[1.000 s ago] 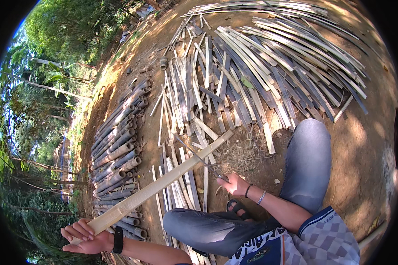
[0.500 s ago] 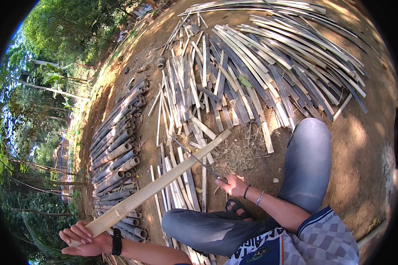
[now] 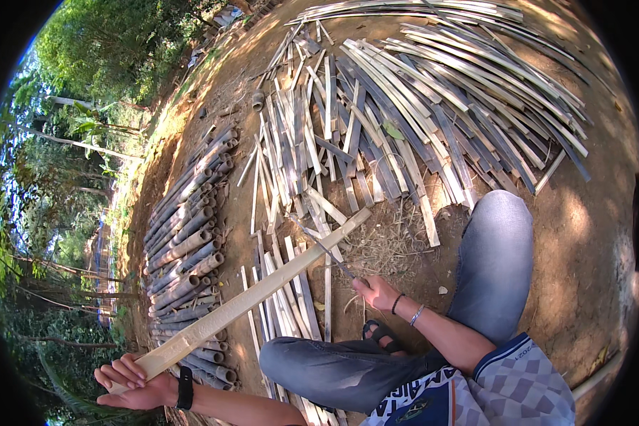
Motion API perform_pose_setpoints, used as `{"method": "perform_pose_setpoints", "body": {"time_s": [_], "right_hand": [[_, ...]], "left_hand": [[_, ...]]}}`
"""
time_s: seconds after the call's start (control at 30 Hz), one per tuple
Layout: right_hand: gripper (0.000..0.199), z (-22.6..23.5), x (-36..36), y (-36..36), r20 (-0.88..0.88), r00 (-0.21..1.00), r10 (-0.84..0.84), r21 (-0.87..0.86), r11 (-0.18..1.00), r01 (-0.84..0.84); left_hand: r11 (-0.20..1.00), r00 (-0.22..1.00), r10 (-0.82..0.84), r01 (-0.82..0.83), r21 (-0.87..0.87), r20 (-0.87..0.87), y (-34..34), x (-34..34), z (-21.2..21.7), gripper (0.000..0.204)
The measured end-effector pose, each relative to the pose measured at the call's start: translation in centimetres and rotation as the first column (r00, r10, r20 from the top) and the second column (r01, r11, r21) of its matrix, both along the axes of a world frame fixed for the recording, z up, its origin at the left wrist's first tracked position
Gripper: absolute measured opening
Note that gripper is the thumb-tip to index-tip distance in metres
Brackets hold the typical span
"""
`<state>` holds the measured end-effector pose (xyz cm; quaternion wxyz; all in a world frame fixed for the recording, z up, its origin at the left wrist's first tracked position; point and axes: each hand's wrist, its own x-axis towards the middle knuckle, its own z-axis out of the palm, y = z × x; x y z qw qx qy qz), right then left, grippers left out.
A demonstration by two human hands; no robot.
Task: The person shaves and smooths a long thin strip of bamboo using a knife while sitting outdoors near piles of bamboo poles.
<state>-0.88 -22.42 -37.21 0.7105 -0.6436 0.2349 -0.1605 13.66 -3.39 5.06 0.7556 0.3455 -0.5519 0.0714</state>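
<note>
Bare dirt ground (image 3: 589, 234) carries fanned bamboo slats (image 3: 433, 99) beyond both hands. One long bamboo strip (image 3: 263, 291) runs diagonally, its near end cupped in loosely curled left hand (image 3: 131, 380) fingers; right hand (image 3: 376, 291) grips a knife (image 3: 330, 254), blade tip touching the strip's far half.

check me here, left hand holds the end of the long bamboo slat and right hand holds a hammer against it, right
Not quite. The head view shows the right hand holding a thin-bladed knife, not a hammer, its blade laid against the bamboo slat. The rest stands: the left hand holds the slat's near end.
</note>
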Motion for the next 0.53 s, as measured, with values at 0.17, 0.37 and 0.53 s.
{"method": "perform_pose_setpoints", "body": {"time_s": [0.17, 0.37, 0.53], "right_hand": [[0.058, -6.0, 0.4, -1.7, -0.324, 0.939, -0.119, -0.067, 0.992, 0.103], [0.052, -2.5, 0.3, 0.5, -0.054, 0.998, -0.031, 0.061, 0.998, 0.035], [0.047, -3.2, 0.2, -0.6, -0.115, 0.992, -0.056, -0.044, 0.998, 0.051]], "left_hand": [[1.0, 1.0, 0.006, -0.006, 0.019, -0.028, -0.6, -0.2, -0.2, 0.041], [1.0, 0.999, 0.015, -0.015, 0.007, -0.03, -0.1, 0.2, -0.1, 0.04], [1.0, 1.0, 0.006, -0.005, 0.017, -0.027, 0.2, 0.3, -0.2, 0.039]]}}
